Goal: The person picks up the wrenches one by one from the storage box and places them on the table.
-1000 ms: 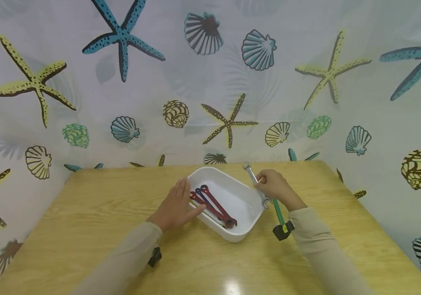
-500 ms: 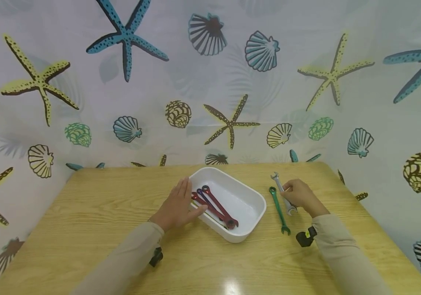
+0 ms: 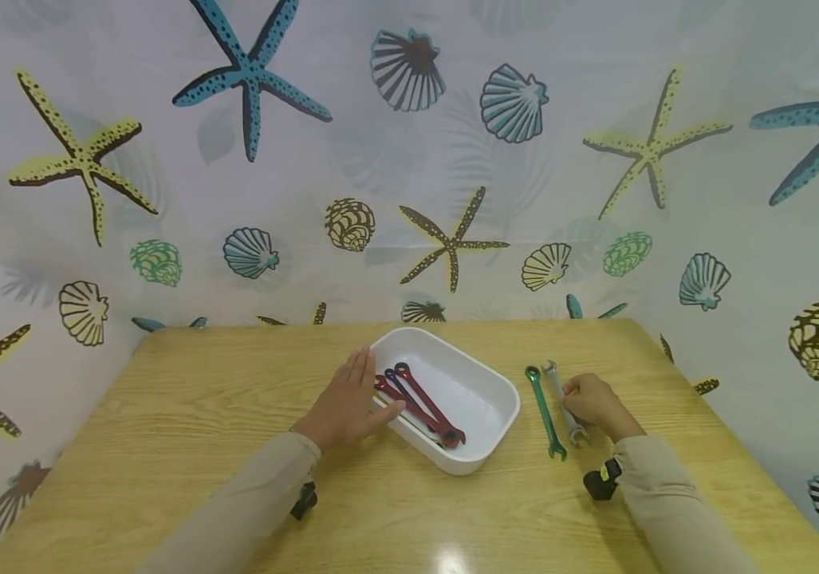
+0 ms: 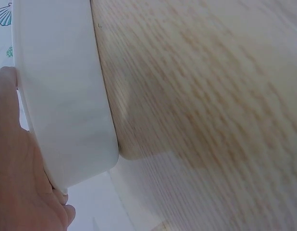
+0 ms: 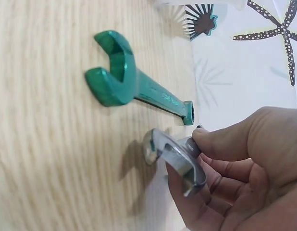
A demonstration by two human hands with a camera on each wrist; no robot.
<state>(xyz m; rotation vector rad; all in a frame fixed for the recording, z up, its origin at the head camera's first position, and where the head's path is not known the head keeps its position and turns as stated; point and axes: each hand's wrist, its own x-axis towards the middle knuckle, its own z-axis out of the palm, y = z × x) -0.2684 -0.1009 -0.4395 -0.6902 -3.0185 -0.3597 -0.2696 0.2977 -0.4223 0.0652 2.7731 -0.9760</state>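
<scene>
My right hand (image 3: 594, 402) pinches a silver wrench (image 3: 563, 406) between thumb and fingers, to the right of the white bin. In the right wrist view the silver wrench's open end (image 5: 175, 156) is tilted, close over the wood. Beside it, on the left, a green wrench (image 3: 545, 413) lies on the table. My left hand (image 3: 343, 402) rests on the left rim of the white bin (image 3: 484, 375), its fingers straight and the thumb over the edge. Inside the bin lie red wrenches (image 3: 429, 402) and a blue wrench (image 3: 396, 379), partly hidden by the rim and thumb.
The wooden table (image 3: 187, 414) runs back to a patterned curtain (image 3: 452, 159) with starfish and shells. Wrist cameras sit under both forearms, the right one (image 3: 601, 481) just above the wood.
My right hand has carried the silver wrench from over the bin's right edge rightward and down beside the green wrench. My left hand has stayed on the bin.
</scene>
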